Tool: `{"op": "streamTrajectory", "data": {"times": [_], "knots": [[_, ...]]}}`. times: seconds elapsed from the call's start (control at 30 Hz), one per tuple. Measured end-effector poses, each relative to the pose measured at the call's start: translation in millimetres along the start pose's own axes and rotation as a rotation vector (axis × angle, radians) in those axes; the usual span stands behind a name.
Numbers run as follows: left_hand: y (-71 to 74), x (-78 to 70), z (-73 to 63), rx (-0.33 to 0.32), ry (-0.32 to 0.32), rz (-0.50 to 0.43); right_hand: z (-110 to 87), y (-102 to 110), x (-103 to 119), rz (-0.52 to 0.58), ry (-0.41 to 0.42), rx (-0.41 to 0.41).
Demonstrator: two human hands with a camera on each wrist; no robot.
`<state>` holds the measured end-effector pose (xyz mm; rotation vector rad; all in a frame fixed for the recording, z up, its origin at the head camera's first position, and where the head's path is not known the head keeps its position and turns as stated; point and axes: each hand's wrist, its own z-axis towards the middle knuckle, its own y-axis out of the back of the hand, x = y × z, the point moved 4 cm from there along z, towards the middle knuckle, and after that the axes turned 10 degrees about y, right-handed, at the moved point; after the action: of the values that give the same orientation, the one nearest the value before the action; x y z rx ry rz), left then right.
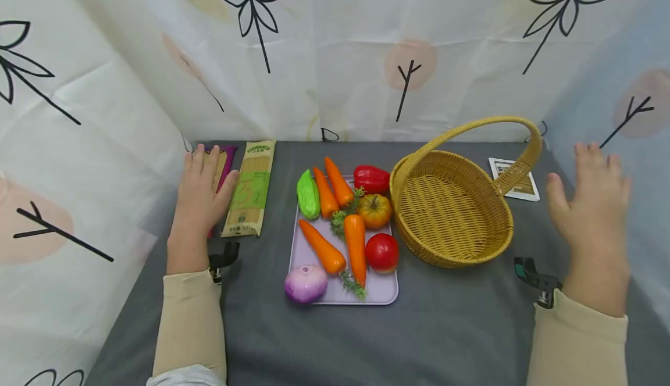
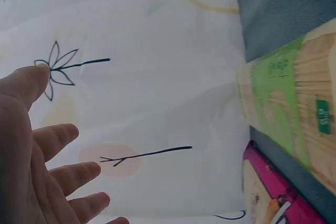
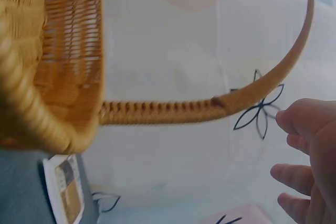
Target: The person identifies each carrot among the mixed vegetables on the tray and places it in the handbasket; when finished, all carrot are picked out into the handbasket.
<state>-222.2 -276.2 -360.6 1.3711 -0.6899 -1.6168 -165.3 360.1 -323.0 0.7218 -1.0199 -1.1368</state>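
Printed white curtains (image 1: pixel 335 84) border a grey tabletop (image 1: pixel 445 328) bearing a wicker basket (image 1: pixel 445 217).

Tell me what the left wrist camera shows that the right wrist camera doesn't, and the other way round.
Only the left wrist view shows the left hand, the green-banded noodle packet and the magenta-edged packet.

Only the right wrist view shows the right hand, the wicker basket with its arched handle, and a flat white-edged item, whose nature I can't make out.

Both share the white patterned cloth and part of the grey table surface.
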Motion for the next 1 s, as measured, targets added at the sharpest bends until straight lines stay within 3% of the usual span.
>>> {"op": "streamTrajectory", "data": {"times": [0.27,0.4,0.67,0.87,1.0], "knots": [[20.3,-11.9,-9.2,-0.056,-0.044,-0.154,-9.9,19,33,0.066,0.133,-0.21],[25.3,-18.1,-13.4,-0.092,-0.076,-0.242,-14.7,28,53,0.112,0.247,-0.321],[28.8,-34.9,-19.4,-0.167,-0.228,-0.362,-27.1,41,87,0.241,0.307,-0.455],[27.2,-47.6,-23.5,-0.136,-0.334,-0.392,-35.4,49,114,0.28,0.377,-0.515],[22.7,-51.8,-26.0,-0.081,-0.335,-0.407,-41.8,49,136,0.333,0.419,-0.56]]}}
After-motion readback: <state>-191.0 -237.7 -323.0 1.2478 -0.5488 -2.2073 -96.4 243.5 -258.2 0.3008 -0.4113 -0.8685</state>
